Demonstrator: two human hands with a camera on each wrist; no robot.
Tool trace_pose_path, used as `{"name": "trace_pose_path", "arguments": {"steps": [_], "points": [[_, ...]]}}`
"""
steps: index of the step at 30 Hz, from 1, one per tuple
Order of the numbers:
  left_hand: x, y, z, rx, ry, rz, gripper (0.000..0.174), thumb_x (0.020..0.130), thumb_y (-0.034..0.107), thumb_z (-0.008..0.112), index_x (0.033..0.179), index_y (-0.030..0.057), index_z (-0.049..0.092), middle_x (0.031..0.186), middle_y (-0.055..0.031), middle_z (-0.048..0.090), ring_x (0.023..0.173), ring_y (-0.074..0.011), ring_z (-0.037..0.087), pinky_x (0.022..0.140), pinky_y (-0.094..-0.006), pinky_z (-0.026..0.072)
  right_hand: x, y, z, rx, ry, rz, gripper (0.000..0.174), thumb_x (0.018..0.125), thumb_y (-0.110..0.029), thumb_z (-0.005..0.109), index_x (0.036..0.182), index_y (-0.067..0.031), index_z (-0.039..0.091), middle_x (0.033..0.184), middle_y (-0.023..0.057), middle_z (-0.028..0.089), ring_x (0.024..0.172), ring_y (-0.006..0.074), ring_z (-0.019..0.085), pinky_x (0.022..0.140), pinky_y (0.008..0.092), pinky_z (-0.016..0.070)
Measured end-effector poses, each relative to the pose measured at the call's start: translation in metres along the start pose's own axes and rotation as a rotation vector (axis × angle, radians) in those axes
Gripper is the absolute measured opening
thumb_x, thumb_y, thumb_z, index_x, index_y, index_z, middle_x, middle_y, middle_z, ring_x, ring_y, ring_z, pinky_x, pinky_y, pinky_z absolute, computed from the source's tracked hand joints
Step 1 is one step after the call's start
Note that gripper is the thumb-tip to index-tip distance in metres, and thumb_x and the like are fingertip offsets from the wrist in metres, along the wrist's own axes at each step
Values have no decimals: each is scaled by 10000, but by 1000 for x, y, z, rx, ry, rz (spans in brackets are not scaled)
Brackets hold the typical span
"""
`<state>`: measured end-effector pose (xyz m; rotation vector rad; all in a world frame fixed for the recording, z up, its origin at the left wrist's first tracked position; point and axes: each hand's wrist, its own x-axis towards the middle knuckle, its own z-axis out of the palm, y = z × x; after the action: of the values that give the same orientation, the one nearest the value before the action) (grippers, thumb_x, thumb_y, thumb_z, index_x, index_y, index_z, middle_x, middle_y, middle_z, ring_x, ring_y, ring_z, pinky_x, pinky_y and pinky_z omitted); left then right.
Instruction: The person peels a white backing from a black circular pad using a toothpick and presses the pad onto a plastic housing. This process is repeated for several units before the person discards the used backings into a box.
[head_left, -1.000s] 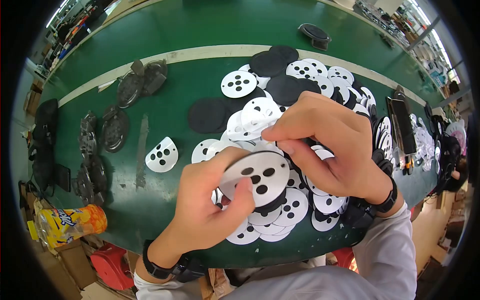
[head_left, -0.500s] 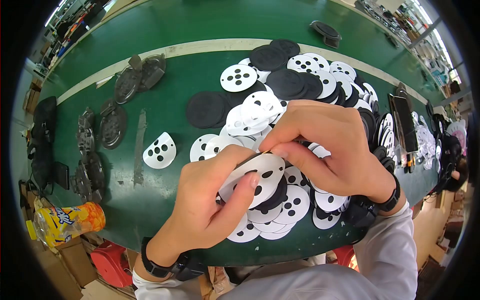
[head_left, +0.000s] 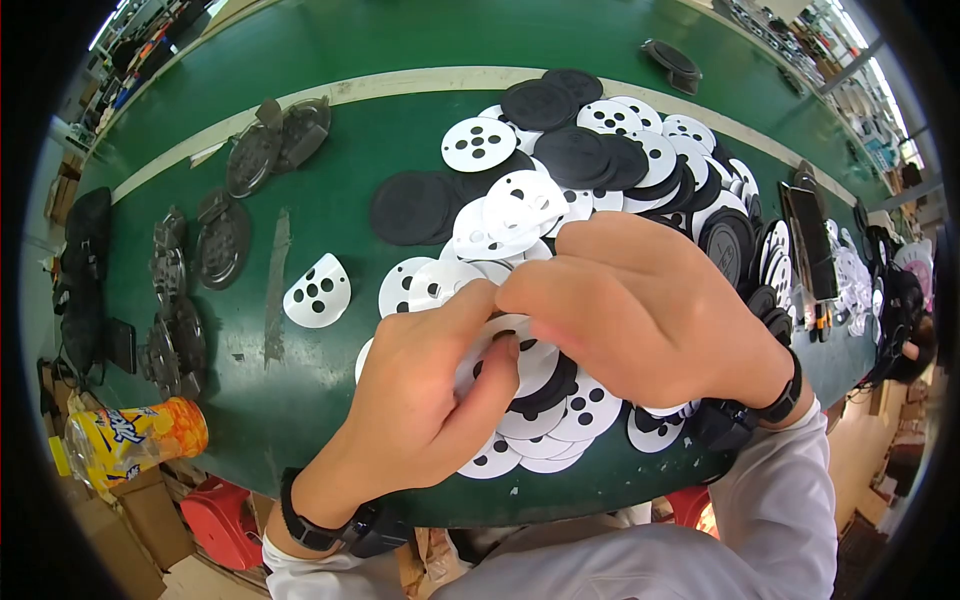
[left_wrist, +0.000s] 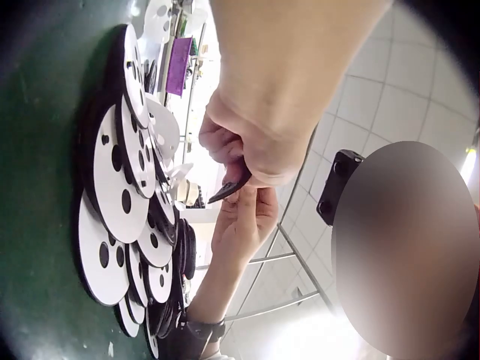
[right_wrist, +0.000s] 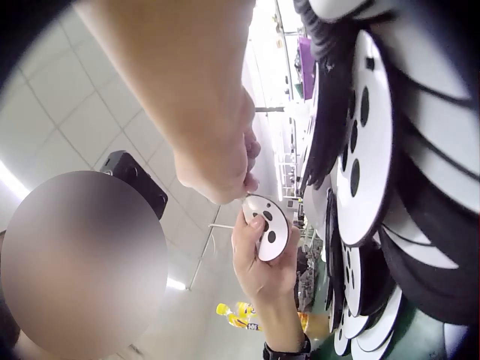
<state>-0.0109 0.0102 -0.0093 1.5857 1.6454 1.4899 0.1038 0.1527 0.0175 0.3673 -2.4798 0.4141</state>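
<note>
My left hand (head_left: 410, 400) grips a thin black disc with a white, holed face (right_wrist: 279, 223), its thumb across the white side. In the left wrist view the disc shows nearly edge-on as a dark curved strip. Against its upper rim, my right hand (head_left: 650, 310) has curled fingers that pinch at the edge. The fingertips are hidden behind the knuckles in the head view. Below both hands spreads a heap of similar white-faced discs (head_left: 590, 408), with plain black discs (head_left: 575, 155) toward the back.
A single white piece (head_left: 318, 292) lies left of the heap on the green table (head_left: 250, 420). Dark translucent round parts (head_left: 222, 245) lie further left, near an orange-labelled bottle (head_left: 135, 440). One dark round part (head_left: 672, 65) sits beyond the pale strip.
My right hand has come down and left to the disc's rim, now covering much of the disc. The left hand keeps its hold while the disc has tilted.
</note>
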Motion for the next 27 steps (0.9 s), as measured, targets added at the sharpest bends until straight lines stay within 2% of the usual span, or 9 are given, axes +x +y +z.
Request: {"name": "trace_pose_path", "arguments": {"steps": [6,13,15,16,18,20,23,26,27], "points": [[3,4,-2,-67,4,-94,124,751,-9,555,867,-34,521,597,-80,541,436,-140,482,418,-257,345,1,1,7,-240,91,-124,358,500,-81,613,842,2,544,669,45,507,529,161,426,440,270,294],[-2,0,-5,-436,12,-155,190,859,161,537,915,-21,538,604,-19,505,524,-36,464,442,-196,357,0,9,5,-270,162,-175,307,485,-141,599,765,-19,564,662,43,494,530,175,429,449,268,298],[0,9,-12,-483,-78,-457,260,897,221,485,1022,-6,504,843,-27,551,686,-57,494,575,-192,385,-2,10,6,-197,135,-221,315,490,-151,599,773,-17,568,664,46,495,534,181,437,452,266,298],[-1,8,-12,-480,-77,-455,260,897,221,485,1022,-6,504,843,-27,551,686,-57,494,575,-192,385,0,9,5,-198,137,-224,315,490,-151,599,773,-17,568,664,46,495,534,181,437,452,266,298],[-2,5,-10,-276,341,-442,201,901,186,491,931,-4,545,675,-1,521,518,-27,438,448,-179,375,3,7,1,-194,147,-214,297,509,-146,602,773,-13,573,665,48,495,535,186,442,451,277,298],[15,-1,-26,-321,834,-501,186,908,190,475,916,16,542,682,-5,524,498,-41,431,435,-188,358,2,10,-2,-177,202,-202,235,545,-76,628,764,-14,570,669,51,509,534,194,436,471,293,311],[10,-19,-67,-460,697,-143,218,923,232,424,897,36,515,722,-25,545,501,-94,450,454,-206,338,0,21,-7,-58,128,-99,268,613,53,630,859,-16,548,711,64,522,585,216,435,545,303,335],[19,-10,-56,-517,855,-207,212,921,228,424,898,34,507,716,-30,542,513,-105,461,475,-207,350,1,13,2,75,-16,152,372,634,75,611,982,-18,515,768,67,496,656,221,441,593,303,342],[19,-9,-52,-596,815,-203,218,920,228,431,919,26,511,711,-37,555,523,-104,476,468,-217,354,0,10,-5,135,-164,272,437,639,67,603,1041,5,443,1001,90,521,740,261,448,652,344,354]]}}
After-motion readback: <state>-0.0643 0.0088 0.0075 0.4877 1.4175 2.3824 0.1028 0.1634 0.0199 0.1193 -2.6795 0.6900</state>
